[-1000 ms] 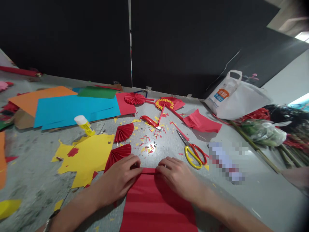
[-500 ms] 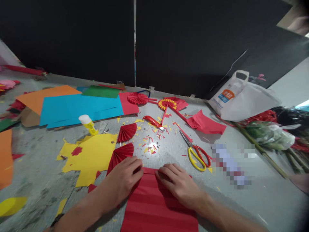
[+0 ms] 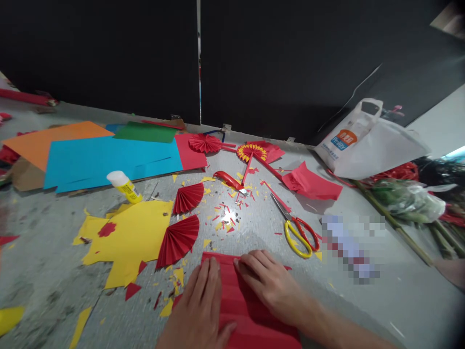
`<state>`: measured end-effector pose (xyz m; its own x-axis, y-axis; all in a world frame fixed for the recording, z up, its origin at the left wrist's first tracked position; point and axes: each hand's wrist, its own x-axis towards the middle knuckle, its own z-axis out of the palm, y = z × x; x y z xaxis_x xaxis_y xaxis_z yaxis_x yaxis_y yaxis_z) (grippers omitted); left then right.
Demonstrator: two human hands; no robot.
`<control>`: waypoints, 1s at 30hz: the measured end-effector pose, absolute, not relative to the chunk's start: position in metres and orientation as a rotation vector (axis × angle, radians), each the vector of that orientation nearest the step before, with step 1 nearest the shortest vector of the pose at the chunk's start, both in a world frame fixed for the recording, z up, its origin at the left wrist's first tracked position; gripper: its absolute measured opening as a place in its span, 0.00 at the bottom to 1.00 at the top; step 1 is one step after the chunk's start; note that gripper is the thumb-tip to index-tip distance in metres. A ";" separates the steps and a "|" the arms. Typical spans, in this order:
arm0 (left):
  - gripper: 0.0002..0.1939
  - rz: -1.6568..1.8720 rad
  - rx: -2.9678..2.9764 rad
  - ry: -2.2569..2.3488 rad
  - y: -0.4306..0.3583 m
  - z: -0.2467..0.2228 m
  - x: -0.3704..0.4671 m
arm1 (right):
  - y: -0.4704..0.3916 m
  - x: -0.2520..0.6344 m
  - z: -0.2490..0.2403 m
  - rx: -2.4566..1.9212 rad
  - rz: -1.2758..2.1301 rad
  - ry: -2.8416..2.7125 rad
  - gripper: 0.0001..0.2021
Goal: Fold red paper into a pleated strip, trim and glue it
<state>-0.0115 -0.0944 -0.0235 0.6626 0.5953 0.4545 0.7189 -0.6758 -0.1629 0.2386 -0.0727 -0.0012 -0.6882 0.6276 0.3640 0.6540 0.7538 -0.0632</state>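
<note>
A sheet of red paper (image 3: 232,303) with creases across it lies before me, its far edge folded into a narrow strip. My left hand (image 3: 199,305) rests flat on its left side, fingers stretched forward and thumb apart. Curled fingers of my right hand (image 3: 271,281) grip the folded far edge; their tips are partly hidden. Two pleated red paper fans, an upper one (image 3: 189,198) and a lower one (image 3: 179,242), lie beyond my left hand. Scissors with yellow and red handles (image 3: 300,237) lie half open beyond my right hand.
A glue stick (image 3: 125,186) stands tilted by cut yellow paper (image 3: 134,232). Blue card (image 3: 112,162) lies behind. A red utility knife (image 3: 228,182) sits among paper scraps. Finished red-yellow rosette (image 3: 252,152), white bag (image 3: 370,145) and wrapped stems (image 3: 399,203) lie farther back and right.
My left hand has left the folded far edge and come back toward me, now flat on the sheet. My right hand stays at the fold. The view has shifted slightly.
</note>
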 end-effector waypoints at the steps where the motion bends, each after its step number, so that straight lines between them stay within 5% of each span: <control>1: 0.36 -0.525 -2.557 -1.050 -0.095 -0.024 -0.011 | -0.073 0.239 -0.001 -0.991 -0.096 -2.589 0.11; 30: 0.46 -0.368 -2.839 -0.972 -0.078 -0.014 -0.013 | -0.077 0.280 0.002 -0.910 -0.110 -2.711 0.16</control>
<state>-0.0132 -0.0785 -0.0142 0.7646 0.5872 0.2657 0.6159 -0.7872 -0.0326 0.2803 -0.0766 0.0017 -0.7627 0.5803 0.2857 0.6015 0.7987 -0.0164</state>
